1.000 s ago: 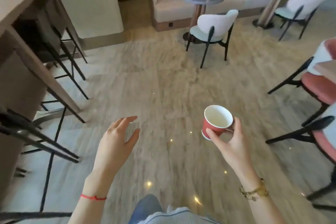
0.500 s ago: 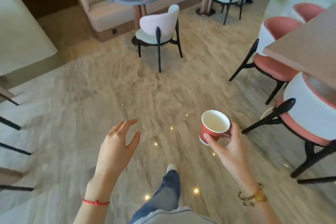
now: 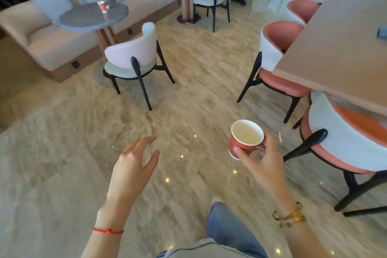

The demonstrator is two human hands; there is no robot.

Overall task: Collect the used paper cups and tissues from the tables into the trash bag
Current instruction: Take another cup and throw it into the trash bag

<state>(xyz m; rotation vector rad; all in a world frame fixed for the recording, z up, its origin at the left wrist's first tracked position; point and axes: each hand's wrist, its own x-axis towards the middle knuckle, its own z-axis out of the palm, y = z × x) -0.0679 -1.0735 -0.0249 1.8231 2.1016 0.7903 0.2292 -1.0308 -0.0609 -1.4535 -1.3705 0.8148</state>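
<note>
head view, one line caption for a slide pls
Right hand holds a red paper cup; left hand empty, open.

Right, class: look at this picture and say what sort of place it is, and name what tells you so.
Probably a cafe or hotel lounge: a long sofa with cushions, small round tables with chairs drawn up, and red paper cups left on the tables.

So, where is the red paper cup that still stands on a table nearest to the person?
In the head view, upper left: the red paper cup stands on the round grey table before the beige sofa, behind a white chair.
</note>
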